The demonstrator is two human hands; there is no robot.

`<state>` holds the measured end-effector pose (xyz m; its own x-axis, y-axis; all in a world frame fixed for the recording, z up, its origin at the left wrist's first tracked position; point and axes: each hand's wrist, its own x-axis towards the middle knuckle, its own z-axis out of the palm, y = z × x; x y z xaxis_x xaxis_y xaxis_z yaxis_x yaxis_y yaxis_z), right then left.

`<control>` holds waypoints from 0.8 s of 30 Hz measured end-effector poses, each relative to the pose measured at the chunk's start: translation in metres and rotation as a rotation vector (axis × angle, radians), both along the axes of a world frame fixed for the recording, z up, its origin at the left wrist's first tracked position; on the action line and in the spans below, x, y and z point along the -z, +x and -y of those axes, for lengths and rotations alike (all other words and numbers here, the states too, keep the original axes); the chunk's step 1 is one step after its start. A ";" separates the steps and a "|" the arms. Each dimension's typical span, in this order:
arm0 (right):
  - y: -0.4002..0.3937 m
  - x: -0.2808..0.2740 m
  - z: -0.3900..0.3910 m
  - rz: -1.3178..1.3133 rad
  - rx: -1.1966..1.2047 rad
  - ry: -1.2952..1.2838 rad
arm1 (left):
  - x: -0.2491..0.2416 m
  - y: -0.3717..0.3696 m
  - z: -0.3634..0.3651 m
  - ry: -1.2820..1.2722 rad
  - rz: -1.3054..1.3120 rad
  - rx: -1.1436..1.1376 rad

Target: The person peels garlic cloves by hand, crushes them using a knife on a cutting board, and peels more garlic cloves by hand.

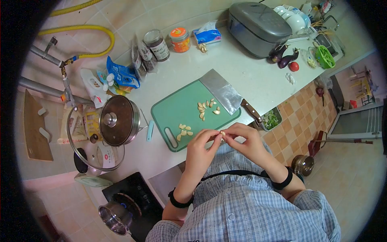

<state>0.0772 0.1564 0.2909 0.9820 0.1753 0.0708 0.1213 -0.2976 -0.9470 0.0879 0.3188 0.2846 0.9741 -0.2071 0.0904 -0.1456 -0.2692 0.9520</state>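
My left hand (202,142) and my right hand (244,139) meet at the near edge of the green cutting board (177,107), fingertips pinched together on a small garlic clove (222,132). Most of that clove is covered by the fingers. On the board, a group of unpeeled-looking cloves (201,106) lies towards the right, and paler peeled ones (183,132) lie near the handle slot. A cleaver (222,89) rests across the board's right end, its wooden handle (250,111) pointing towards the counter's front edge.
Left of the board stand a lidded pot (120,121), a glass lid (72,139) and a light-blue tool (150,130). A steel saucepan (115,218) sits at the stove (141,201). Behind are jars (157,46), a rice cooker (260,28), eggplants (288,59) and a tomato (294,66).
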 end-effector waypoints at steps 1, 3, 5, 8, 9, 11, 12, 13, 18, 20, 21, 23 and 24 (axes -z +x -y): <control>0.000 0.000 0.000 0.017 -0.006 -0.014 | 0.002 0.000 -0.001 0.001 0.000 0.001; -0.001 0.001 0.000 0.023 -0.011 -0.024 | 0.005 -0.001 -0.002 -0.013 -0.029 0.013; -0.002 0.000 0.000 0.030 -0.017 -0.033 | 0.006 -0.002 -0.001 -0.003 -0.021 0.005; -0.003 -0.001 -0.001 0.031 -0.024 -0.057 | 0.005 -0.002 -0.001 -0.007 -0.035 0.000; -0.003 -0.001 -0.001 -0.002 -0.016 -0.044 | 0.005 -0.002 -0.002 -0.021 -0.057 0.002; -0.003 0.000 -0.001 -0.035 -0.009 -0.032 | 0.006 -0.002 -0.002 -0.044 -0.080 0.004; -0.003 0.000 -0.001 -0.036 -0.004 -0.028 | 0.006 -0.003 -0.003 -0.067 -0.102 0.006; -0.003 0.001 -0.002 -0.037 0.001 -0.024 | 0.006 -0.003 -0.003 -0.066 -0.102 0.004; -0.004 0.001 -0.002 -0.024 -0.005 -0.016 | 0.005 -0.002 -0.002 -0.049 -0.098 0.004; -0.004 0.001 -0.002 -0.002 -0.015 -0.017 | 0.006 -0.002 -0.002 -0.035 -0.083 -0.001; -0.004 0.001 -0.002 -0.031 -0.018 0.003 | 0.006 -0.002 -0.002 -0.020 -0.069 -0.005; -0.004 0.001 -0.002 -0.061 -0.022 0.020 | 0.007 -0.002 -0.002 -0.050 -0.090 -0.016; -0.004 0.001 -0.002 -0.150 -0.014 0.097 | 0.007 -0.002 -0.002 -0.078 -0.110 -0.026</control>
<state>0.0736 0.1589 0.2898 0.9804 0.1880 -0.0588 -0.0198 -0.2030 -0.9790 0.0856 0.3208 0.2775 0.9839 -0.1787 -0.0022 -0.0334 -0.1959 0.9800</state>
